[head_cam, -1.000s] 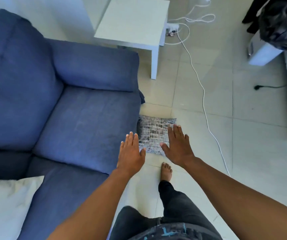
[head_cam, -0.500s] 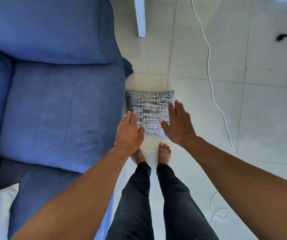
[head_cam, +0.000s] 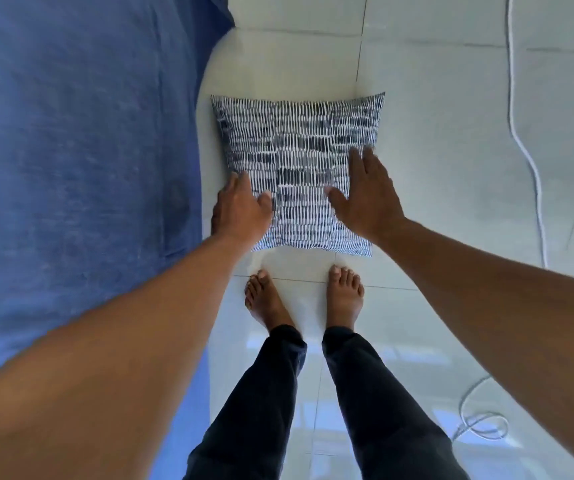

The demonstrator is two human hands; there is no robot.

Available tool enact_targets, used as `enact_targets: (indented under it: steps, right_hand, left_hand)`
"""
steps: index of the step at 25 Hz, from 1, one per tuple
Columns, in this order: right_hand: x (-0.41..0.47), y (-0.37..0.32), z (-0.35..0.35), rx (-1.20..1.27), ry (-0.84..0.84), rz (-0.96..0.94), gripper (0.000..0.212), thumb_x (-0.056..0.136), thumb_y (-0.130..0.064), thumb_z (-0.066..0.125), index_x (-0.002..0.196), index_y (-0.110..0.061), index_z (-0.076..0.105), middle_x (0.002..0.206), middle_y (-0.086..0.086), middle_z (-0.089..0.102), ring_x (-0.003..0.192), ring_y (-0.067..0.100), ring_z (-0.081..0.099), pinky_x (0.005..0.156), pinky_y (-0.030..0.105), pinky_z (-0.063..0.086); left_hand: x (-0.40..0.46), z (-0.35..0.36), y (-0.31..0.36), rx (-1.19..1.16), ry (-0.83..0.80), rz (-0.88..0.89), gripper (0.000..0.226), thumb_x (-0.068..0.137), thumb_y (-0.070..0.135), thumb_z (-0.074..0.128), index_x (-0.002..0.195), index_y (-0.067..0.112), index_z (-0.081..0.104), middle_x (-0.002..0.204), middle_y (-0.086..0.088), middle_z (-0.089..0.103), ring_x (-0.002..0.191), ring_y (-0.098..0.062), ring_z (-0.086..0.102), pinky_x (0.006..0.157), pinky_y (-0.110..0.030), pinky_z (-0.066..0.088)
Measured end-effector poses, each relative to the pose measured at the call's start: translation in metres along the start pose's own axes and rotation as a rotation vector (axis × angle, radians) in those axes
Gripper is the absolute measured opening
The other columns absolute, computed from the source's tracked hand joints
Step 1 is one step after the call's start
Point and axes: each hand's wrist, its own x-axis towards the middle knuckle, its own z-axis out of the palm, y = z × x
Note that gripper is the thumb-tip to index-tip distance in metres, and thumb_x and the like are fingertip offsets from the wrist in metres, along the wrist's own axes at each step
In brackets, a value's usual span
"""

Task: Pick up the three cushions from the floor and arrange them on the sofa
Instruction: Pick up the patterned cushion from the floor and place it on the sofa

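Observation:
A black-and-white patterned cushion [head_cam: 299, 157] lies flat on the pale tiled floor, just right of the blue sofa [head_cam: 77, 150]. My left hand [head_cam: 242, 209] is at the cushion's near left edge, fingers apart, with nothing gripped. My right hand [head_cam: 368, 195] is spread over the cushion's near right part, fingers apart. Whether either hand touches the fabric I cannot tell. No other cushion is in view.
My two bare feet [head_cam: 304, 296] stand on the tiles right in front of the cushion. A white cable [head_cam: 524, 143] runs down the floor on the right and loops near the bottom right. The sofa's front edge borders the left side.
I have bent lower and the view has tipped down; the cushion is much closer. Both hands have come down from above its near edge to its left and right sides.

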Motion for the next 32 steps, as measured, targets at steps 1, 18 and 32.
enact_targets:
  steps: [1,18,32]
  right_hand:
    - [0.018,0.009,0.013,0.004,-0.006,-0.001,0.085,0.105,-0.046,0.052,0.165,0.001,0.015,0.172,0.029,0.012,0.161,0.044,0.013,0.128,0.058,0.023]
    - [0.045,0.048,0.012,1.014,0.073,0.429,0.020,0.087,-0.040,0.085,0.089,-0.022,0.075,0.060,-0.021,0.069,0.053,-0.007,0.061,0.064,0.017,0.049]
    - [-0.210,-0.109,-0.296,1.124,0.133,0.329,0.018,0.090,-0.028,0.083,0.095,-0.021,0.067,0.098,-0.008,0.069,0.109,0.023,0.062,0.098,0.032,0.038]
  left_hand:
    - [0.017,0.012,-0.004,-0.021,0.012,-0.029,0.067,0.107,0.039,0.047,0.163,0.008,0.025,0.171,-0.013,0.027,0.155,-0.033,0.029,0.124,-0.047,0.030]
    - [0.053,0.024,0.036,-0.965,-0.012,-0.419,0.021,0.098,0.031,0.061,0.106,0.014,0.069,0.099,-0.003,0.069,0.087,-0.019,0.061,0.076,-0.025,0.042]
    - [-0.265,-0.240,0.104,-1.124,0.049,-0.207,0.022,0.101,0.017,0.066,0.122,0.009,0.066,0.114,0.000,0.071,0.096,-0.016,0.069,0.088,-0.031,0.053]
